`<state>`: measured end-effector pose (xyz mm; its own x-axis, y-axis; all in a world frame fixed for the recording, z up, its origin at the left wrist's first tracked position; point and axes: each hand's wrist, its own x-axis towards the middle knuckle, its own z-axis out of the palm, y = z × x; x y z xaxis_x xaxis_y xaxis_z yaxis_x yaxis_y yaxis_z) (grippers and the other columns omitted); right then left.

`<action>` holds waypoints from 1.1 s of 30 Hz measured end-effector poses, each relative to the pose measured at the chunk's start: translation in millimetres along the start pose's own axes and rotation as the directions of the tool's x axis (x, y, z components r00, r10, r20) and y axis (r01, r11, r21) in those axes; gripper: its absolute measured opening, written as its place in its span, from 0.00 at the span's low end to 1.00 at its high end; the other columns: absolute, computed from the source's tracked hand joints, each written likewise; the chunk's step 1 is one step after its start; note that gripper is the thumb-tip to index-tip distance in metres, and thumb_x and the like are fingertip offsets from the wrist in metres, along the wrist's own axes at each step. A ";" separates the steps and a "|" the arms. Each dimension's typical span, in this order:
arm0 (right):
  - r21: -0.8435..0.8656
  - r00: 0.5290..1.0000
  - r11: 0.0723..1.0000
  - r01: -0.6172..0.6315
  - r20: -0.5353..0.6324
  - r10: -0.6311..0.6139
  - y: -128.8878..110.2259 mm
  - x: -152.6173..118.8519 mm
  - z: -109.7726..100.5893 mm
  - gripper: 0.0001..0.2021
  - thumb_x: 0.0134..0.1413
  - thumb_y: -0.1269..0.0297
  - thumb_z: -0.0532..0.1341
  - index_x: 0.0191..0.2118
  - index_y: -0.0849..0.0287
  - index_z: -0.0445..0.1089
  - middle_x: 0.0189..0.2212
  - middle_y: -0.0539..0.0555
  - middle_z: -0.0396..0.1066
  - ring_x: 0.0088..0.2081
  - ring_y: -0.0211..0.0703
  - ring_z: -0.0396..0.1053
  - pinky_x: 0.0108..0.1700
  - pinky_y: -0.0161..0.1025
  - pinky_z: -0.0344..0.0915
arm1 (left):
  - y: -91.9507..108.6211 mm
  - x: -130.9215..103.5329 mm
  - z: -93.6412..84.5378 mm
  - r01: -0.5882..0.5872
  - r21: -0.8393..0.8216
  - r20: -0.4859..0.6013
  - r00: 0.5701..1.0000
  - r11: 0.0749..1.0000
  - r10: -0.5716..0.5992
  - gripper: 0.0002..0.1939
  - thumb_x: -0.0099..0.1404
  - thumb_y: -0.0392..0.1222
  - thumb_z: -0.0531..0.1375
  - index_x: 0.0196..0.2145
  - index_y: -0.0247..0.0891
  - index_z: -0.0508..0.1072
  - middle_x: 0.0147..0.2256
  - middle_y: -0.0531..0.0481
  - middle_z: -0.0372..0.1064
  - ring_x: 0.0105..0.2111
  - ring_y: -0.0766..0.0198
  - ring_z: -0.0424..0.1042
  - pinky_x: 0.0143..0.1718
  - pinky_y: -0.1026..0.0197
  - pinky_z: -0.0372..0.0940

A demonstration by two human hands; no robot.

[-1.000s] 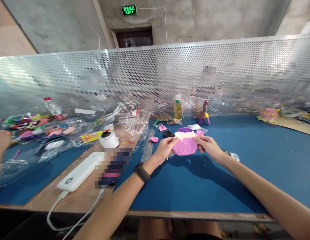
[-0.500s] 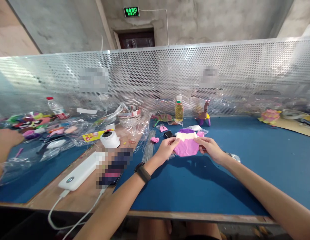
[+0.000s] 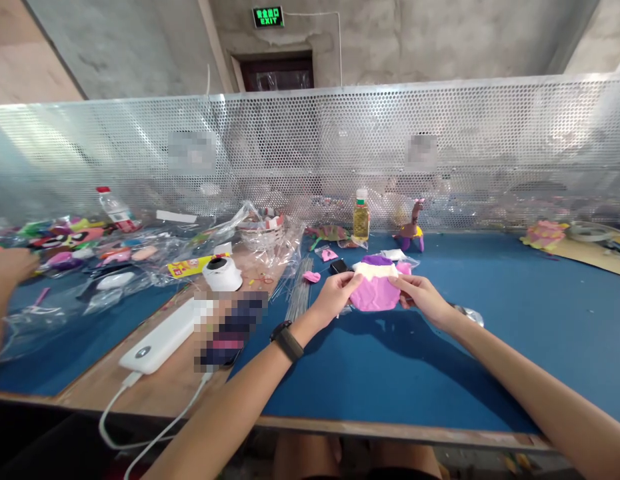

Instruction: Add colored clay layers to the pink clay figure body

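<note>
Between my two hands is a thin, soft sheet of modelling clay (image 3: 375, 295), pinkish purple below, cream in the middle and dark purple along the top. My left hand (image 3: 336, 295) pinches its left edge between thumb and fingers. Its right edge is gripped the same way by my right hand (image 3: 421, 299). The sheet is held up over the blue table mat (image 3: 400, 373) and casts a shadow there. Just behind it lie a small black object (image 3: 339, 267) and a plastic packet (image 3: 393, 255). A pink clay piece (image 3: 311, 276) rests on thin wires (image 3: 299, 297) to the left.
A bottle of yellow liquid (image 3: 361, 217) and a clay animal figure (image 3: 414, 230) stand at the back. Leftward are a white tape roll (image 3: 222, 273), a cabled power bank (image 3: 165, 337) and bagged clay (image 3: 80, 243). Another person's hand (image 3: 13, 267) is at far left.
My hands hold the clay sheet in nearly the same place, and its surface looks slightly more creased. The view has shifted a little. The other person's hand has moved slightly left.
</note>
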<state>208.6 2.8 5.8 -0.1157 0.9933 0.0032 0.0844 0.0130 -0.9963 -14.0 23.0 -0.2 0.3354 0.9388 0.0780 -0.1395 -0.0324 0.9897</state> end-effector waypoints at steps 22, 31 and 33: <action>-0.020 0.999 0.999 0.046 0.028 -0.045 1.0 -1.2 -0.6 0.27 0.48 0.37 0.68 0.24 0.57 0.65 0.16 0.47 0.64 0.18 0.34 0.59 0.24 0.35 0.54 | -3.7 0.6 -1.7 -0.080 0.083 0.020 0.997 0.993 0.078 0.25 0.61 0.62 0.65 0.36 0.34 0.76 0.26 0.51 0.65 0.27 0.66 0.65 0.27 0.63 0.57; -0.056 0.997 0.996 0.068 0.040 -0.065 2.5 -0.6 -2.1 0.26 0.49 0.37 0.67 0.24 0.57 0.65 0.17 0.47 0.65 0.19 0.35 0.60 0.24 0.36 0.56 | -3.3 0.5 -1.3 -0.092 0.100 0.024 0.996 0.991 0.090 0.25 0.61 0.62 0.65 0.35 0.33 0.76 0.26 0.51 0.65 0.25 0.67 0.61 0.26 0.63 0.55; -0.074 0.996 0.994 0.076 0.048 -0.072 5.0 0.5 -3.2 0.26 0.50 0.37 0.66 0.24 0.57 0.65 0.17 0.47 0.65 0.19 0.36 0.61 0.25 0.37 0.56 | -3.3 0.6 -1.4 -0.090 0.090 0.032 0.996 0.992 0.088 0.25 0.60 0.62 0.65 0.34 0.34 0.75 0.26 0.52 0.64 0.24 0.68 0.60 0.26 0.63 0.54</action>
<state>212.1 3.8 1.1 -0.1689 0.9831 0.0712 0.1482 0.0967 -0.9842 -14.5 24.2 -3.6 0.3512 0.9210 0.1685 -0.0848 -0.1479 0.9854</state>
